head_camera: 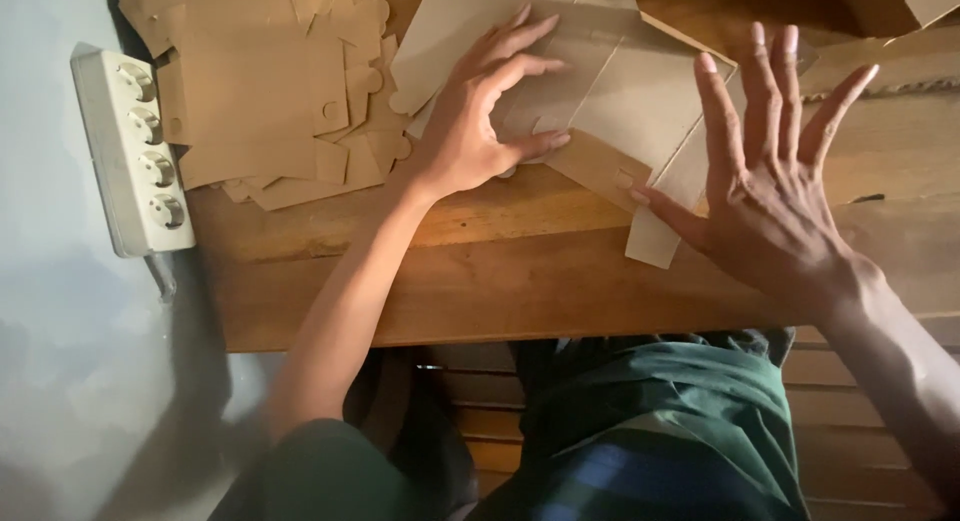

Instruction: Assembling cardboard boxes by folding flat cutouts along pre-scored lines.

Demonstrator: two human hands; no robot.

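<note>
A flat cardboard box blank (600, 91), long axis slanting toward the power strip (135, 146), is pressed under the spread left hand (490, 111); the right hand (770, 181), splayed open, rests at its near edge.

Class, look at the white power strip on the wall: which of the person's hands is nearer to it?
Left. The left hand presses on the flat cardboard blank, right of the power strip past the cardboard stack; the right hand is farther right.

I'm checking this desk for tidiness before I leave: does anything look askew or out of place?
Nothing looks damaged or spilled. The stack of flat cardboard blanks is loosely fanned, not squared. The blank under the left hand and right hand lies at an angle, and the white power strip hangs past the table's edge.
</note>
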